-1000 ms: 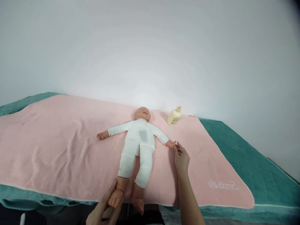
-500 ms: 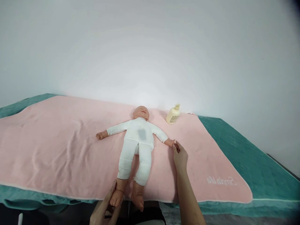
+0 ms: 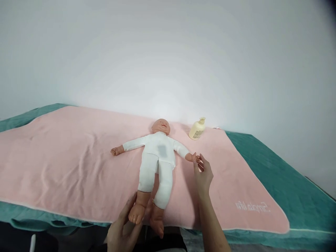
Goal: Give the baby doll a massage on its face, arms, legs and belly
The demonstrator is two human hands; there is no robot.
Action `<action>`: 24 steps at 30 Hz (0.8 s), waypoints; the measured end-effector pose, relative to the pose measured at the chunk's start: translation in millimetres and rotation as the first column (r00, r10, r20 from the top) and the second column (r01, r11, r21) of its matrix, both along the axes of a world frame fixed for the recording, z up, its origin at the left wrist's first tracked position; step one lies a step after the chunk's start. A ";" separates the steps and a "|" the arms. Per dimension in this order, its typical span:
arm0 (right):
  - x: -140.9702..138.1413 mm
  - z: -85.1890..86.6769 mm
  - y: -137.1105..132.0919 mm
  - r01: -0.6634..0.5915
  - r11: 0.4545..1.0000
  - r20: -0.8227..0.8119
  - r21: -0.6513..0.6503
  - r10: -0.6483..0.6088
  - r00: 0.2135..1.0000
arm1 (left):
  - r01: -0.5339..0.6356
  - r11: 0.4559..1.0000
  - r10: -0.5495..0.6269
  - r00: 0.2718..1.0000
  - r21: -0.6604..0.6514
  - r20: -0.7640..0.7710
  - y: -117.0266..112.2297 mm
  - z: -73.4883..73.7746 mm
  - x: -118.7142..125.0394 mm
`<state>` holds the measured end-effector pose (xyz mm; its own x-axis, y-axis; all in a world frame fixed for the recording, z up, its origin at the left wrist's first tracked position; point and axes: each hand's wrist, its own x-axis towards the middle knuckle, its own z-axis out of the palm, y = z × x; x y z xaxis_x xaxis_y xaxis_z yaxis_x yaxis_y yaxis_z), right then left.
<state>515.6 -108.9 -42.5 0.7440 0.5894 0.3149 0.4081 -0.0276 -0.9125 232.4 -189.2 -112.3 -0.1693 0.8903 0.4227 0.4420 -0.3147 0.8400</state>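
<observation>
Head view | left hand (image 3: 123, 229) still grasps doll (image 3: 157, 157) foot | right hand (image 3: 203, 173) now pinches, lifts doll's hand

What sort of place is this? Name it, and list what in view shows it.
Probably a baby-care or infant-massage practice room. A baby doll in white lies face up on a pink towel spread over a teal-covered table, with a pump bottle beside its head and a bare white wall behind.

The left hand (image 3: 123, 232) is cut off at the bottom edge, its palm hidden behind the doll's foot (image 3: 135, 214). The bottle (image 3: 196, 128) label print is too small to read. The towel (image 3: 65, 164) hides most of the bench (image 3: 275, 168).
</observation>
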 end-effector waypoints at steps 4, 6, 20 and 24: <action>-25.0 6.5 7.2 -0.035 0.994 0.097 0.105 0.025 0.995 | 0.137 0.989 -0.138 0.990 0.053 0.024 18.0 24.8 5.9; -38.4 7.4 13.4 -0.069 0.984 0.269 0.164 0.023 0.963 | 0.165 0.985 -0.168 0.984 0.055 0.053 26.4 34.8 10.6; -75.4 2.2 31.7 -0.386 0.911 0.794 0.143 0.127 0.594 | 0.131 0.991 -0.130 0.991 -0.023 0.031 72.2 92.4 30.7; -75.3 1.2 31.2 -0.407 0.904 0.809 0.134 0.137 0.571 | 0.152 0.988 -0.151 0.988 -0.015 0.027 73.5 91.8 31.9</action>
<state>440.3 -77.7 -41.3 -0.0395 0.5067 0.8612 0.8949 0.4013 -0.1950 264.4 -115.7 -20.5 -0.0424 0.9135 0.4046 0.3689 -0.3620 0.8561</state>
